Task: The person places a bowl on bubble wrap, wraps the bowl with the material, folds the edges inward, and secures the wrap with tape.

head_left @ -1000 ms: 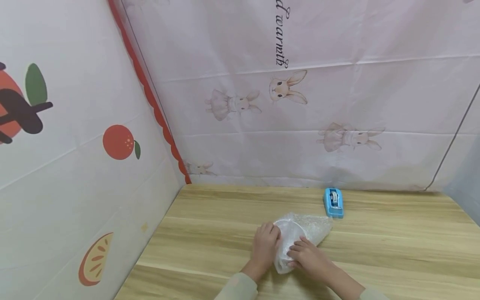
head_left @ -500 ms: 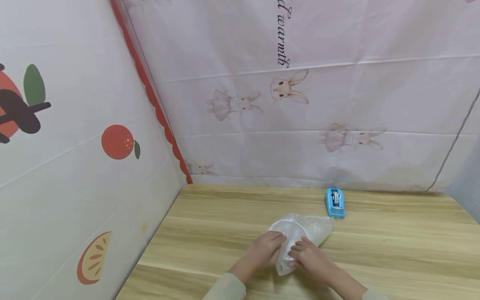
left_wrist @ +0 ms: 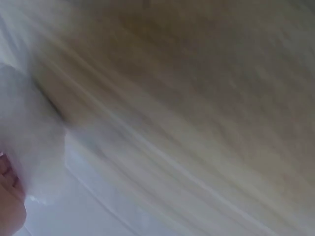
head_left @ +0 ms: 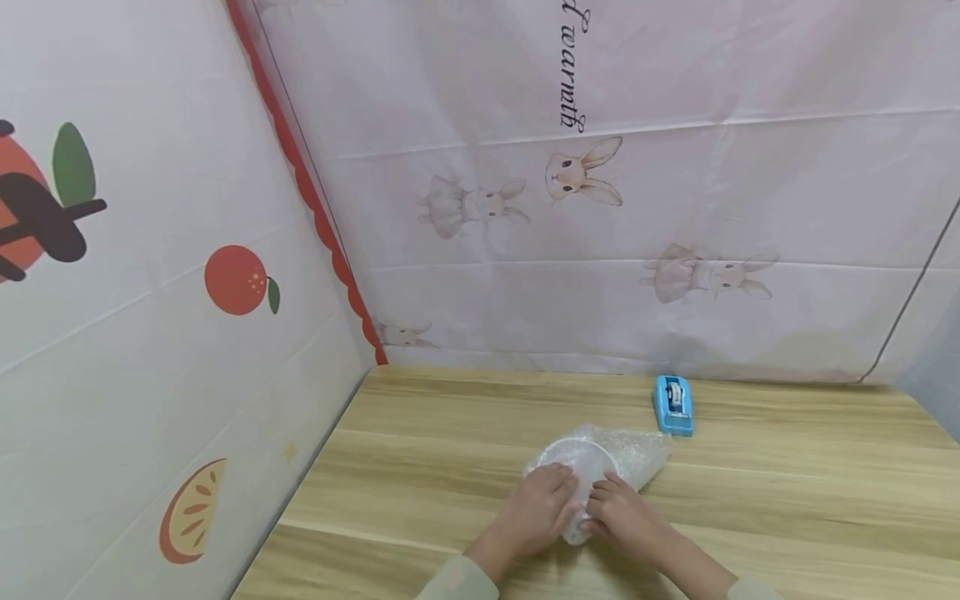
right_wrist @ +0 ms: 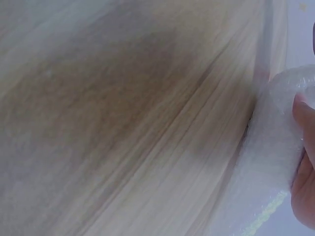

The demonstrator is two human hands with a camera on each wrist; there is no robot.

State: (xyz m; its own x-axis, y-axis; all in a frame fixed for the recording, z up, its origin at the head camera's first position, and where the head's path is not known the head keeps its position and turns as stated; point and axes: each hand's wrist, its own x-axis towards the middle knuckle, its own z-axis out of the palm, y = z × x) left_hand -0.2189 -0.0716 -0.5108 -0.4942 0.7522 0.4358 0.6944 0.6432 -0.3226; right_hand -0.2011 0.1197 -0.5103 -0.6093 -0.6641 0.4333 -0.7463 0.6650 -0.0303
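Observation:
Clear bubble wrap [head_left: 641, 454] is wrapped around a round, white-rimmed thing [head_left: 581, 454] on the table, its pointed tail spreading to the right. My left hand [head_left: 534, 510] holds the wrap on its left side, the fingers bent over the top. From the right, my right hand [head_left: 628, 518] grips the same bundle near its front. In the right wrist view the thumb of my right hand [right_wrist: 305, 196] presses on the bubble wrap [right_wrist: 275, 137]. The left wrist view catches the blurred bundle [left_wrist: 34, 132] at its left edge. Both hands cover part of the wrapped thing.
Just behind the wrap's tail stands a blue tape dispenser [head_left: 673, 406] with a roll in it. The wood-grain table [head_left: 420, 450] meets a rabbit-print backdrop [head_left: 487, 317] at the back and a fruit-print panel [head_left: 300, 367] on the left.
My left hand has moved from the bundle's upper left side down and inward, closer to my right hand. The right hand stays on the wrap with little movement.

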